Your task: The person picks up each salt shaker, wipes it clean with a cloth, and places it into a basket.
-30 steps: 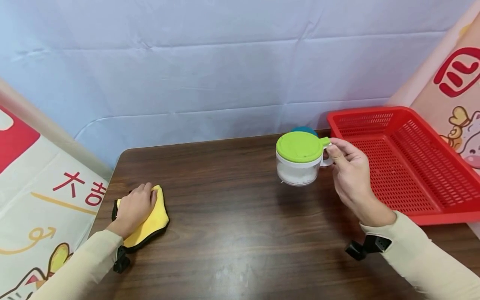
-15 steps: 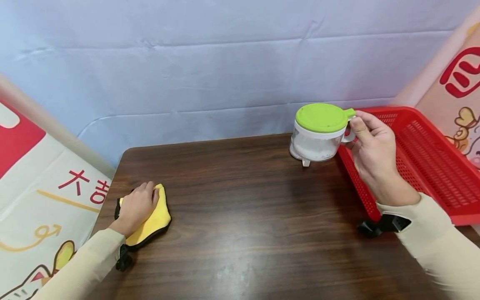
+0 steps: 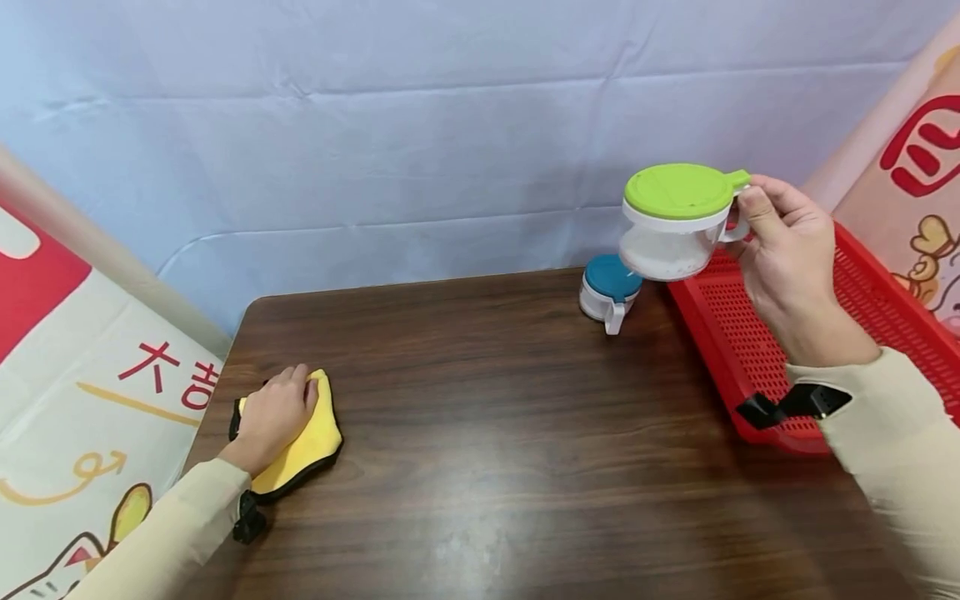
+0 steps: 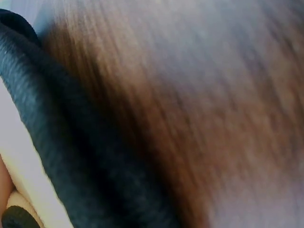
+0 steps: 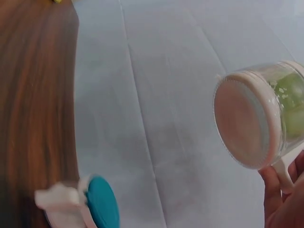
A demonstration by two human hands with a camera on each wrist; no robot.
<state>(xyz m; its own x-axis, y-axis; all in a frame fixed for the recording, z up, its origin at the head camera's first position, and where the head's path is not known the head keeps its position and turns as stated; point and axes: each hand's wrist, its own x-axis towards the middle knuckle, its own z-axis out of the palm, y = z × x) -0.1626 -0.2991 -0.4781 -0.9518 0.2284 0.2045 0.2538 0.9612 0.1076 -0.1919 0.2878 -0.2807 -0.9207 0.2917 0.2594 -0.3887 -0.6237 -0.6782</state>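
Note:
My right hand (image 3: pixel 789 250) pinches the handle of a clear seasoning jar (image 3: pixel 675 221) with a lime green lid and white powder inside. It holds the jar raised, beyond the table's back right part, and the right wrist view shows the jar's round base (image 5: pixel 242 123). Lower on the table stands a second seasoning jar (image 3: pixel 611 290), teal-lidded, its white handle toward me. At the left, my left hand (image 3: pixel 273 417) grips a yellow cloth (image 3: pixel 311 442) with black edging, fingers bent over it. The cloth's dark edge (image 4: pixel 71 118) fills the left part of the left wrist view.
A red slotted basket (image 3: pixel 738 333) stands at the right, partly behind my right hand and forearm. A pale fabric backdrop (image 3: pixel 420 167) rises behind the brown wooden table (image 3: pixel 465 417). Printed sheets (image 3: pixel 97 392) hang at both sides.
My right hand has lifted the green-lidded jar up and to the right. The teal-lidded jar, mostly hidden behind it before, now shows fully. The left hand stays on the cloth.

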